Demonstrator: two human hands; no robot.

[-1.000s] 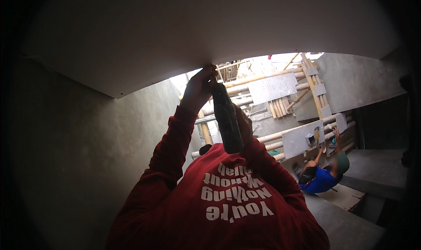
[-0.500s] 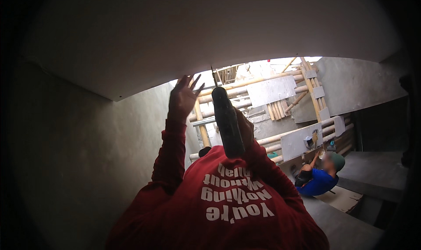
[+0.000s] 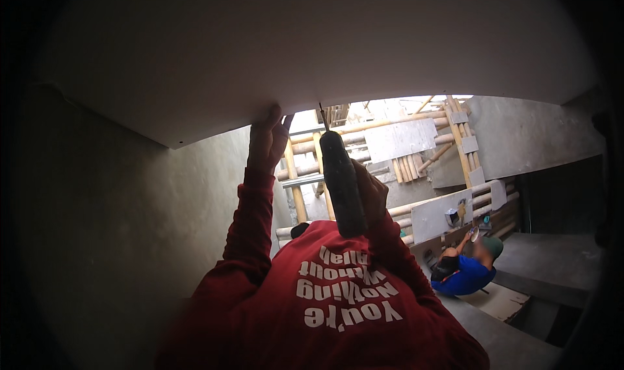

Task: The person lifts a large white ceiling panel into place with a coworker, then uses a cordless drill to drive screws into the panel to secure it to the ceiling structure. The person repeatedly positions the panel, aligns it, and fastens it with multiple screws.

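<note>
A wide pale board point(image 3: 312, 51) spans the upper part of the head view, its curved-looking edge crossing above my hands. My left hand point(image 3: 265, 142) is raised to that edge, with the thumb against the board and the fingers partly hidden around it. In my right hand point(image 3: 372, 191) is a dark power screwdriver point(image 3: 343, 188), held upright with my fingers wrapped round its grip. Its thin bit point(image 3: 322, 115) points up, and the tip meets or nearly meets the board near its edge; I cannot tell which.
Bamboo scaffolding point(image 3: 305, 148) with pale sheets point(image 3: 403, 139) tied or laid on it stands beyond the edge. A co-worker in blue point(image 3: 465, 276) sits lower right, holding a small round container. A grey plastered wall point(image 3: 214, 194) rises on the left; concrete steps point(image 3: 546, 253) lie right.
My left hand, fingers spread beside the edge before, has moved up and closed on the board's edge. The screwdriver has shifted slightly right and down in view.
</note>
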